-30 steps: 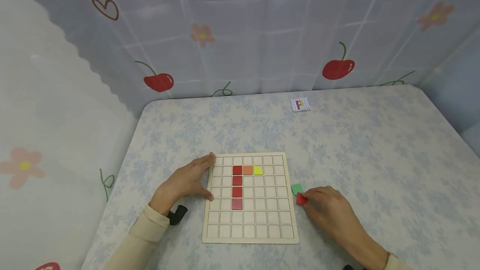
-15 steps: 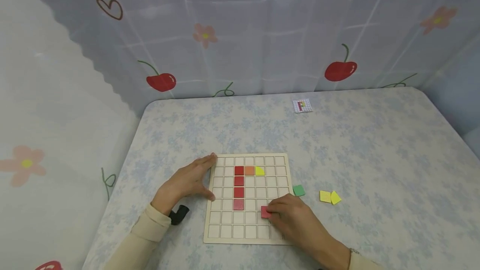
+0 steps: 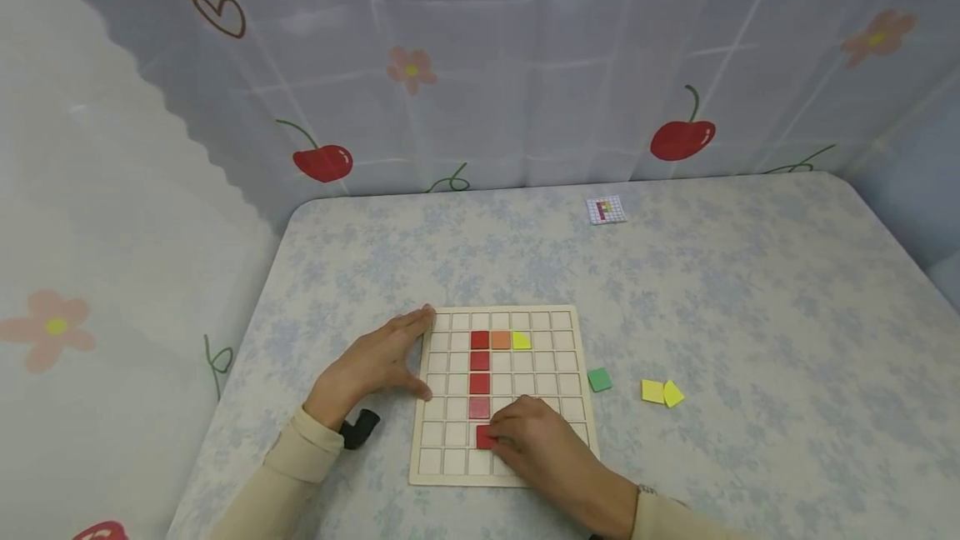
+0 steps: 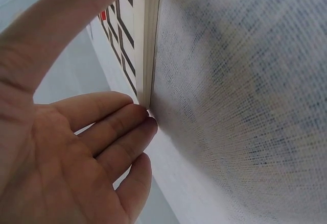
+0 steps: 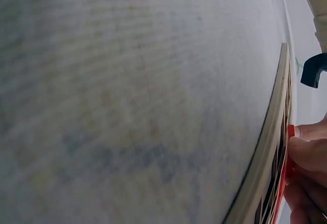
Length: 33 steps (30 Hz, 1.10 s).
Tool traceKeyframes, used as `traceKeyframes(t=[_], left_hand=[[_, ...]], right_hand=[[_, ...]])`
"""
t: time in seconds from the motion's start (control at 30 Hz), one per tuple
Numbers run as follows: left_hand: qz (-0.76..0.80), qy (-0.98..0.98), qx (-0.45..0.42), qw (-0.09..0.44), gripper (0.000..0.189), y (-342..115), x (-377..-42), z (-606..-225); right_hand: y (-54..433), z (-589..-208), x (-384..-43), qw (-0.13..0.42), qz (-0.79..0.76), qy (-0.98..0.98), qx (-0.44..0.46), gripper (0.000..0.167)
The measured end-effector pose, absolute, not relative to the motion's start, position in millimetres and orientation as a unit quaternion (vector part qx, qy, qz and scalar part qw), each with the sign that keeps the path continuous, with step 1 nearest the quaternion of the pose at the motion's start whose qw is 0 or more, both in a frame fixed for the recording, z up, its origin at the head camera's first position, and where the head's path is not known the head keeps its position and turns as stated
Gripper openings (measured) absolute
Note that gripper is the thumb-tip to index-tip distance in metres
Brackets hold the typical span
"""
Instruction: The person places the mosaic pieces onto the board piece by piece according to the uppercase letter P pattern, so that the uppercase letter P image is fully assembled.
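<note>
A pale wooden grid board (image 3: pixel 450 481) lies on the table in the head view. Its third column holds a run of red square tiles (image 3: pixel 479 361), the lowest one pinker. An orange tile (image 3: pixel 500 340) and a yellow rounded tile (image 3: pixel 521 341) continue the top tile's row. My right hand (image 3: pixel 543 444) pinches a red square tile (image 3: pixel 484 437) over the cell just below that column. In the right wrist view the tile (image 5: pixel 290 132) shows between thumb and fingers, close over the board. My left hand (image 3: pixel 372 369) touches the board's left edge with extended fingers and thumb.
Right of the board lie a green tile (image 3: pixel 599 380), a yellow square tile (image 3: pixel 652 391) and a yellow pointed tile (image 3: pixel 673 394). A small card (image 3: pixel 605 210) with a coloured grid pattern lies near the table's far edge. Behind hangs a curtain (image 3: pixel 525 65) with printed cherries.
My right hand has picked up the red tile beside the green one and carried it left across the board, to below the red column. My left hand has stayed at the board's edge.
</note>
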<state>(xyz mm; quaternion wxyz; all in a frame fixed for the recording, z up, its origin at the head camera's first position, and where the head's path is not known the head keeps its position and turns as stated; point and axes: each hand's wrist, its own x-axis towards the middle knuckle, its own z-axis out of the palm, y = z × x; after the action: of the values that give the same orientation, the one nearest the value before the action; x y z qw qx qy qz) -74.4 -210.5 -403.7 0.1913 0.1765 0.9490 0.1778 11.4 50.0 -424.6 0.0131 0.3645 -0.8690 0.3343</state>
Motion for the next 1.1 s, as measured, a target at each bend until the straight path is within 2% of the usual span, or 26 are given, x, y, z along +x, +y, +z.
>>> traceKeyframes(t=[0.17, 0.47, 0.8, 1.1], left_hand=[[0.179, 0.950, 0.174, 0.188, 0.115, -208.4, -74.6, -402.8], [0.175, 0.951, 0.176, 0.187, 0.115, -207.2, -75.0, -401.0], [0.175, 0.950, 0.175, 0.189, 0.114, -206.1, -75.9, -400.1], [0.166, 0.951, 0.178, 0.193, 0.114, -208.1, -73.1, -400.0]], right_hand=[[46.6, -425.8, 10.0, 0.010, 0.316, -0.879, 0.356, 0.011], [42.3, -428.0, 7.4, 0.079, 0.304, -0.865, 0.391, 0.010], [44.0, -426.6, 8.6, 0.044, 0.298, -0.876, 0.377, 0.010], [49.8, -425.8, 7.1, 0.057, 0.326, -0.866, 0.376, 0.014]])
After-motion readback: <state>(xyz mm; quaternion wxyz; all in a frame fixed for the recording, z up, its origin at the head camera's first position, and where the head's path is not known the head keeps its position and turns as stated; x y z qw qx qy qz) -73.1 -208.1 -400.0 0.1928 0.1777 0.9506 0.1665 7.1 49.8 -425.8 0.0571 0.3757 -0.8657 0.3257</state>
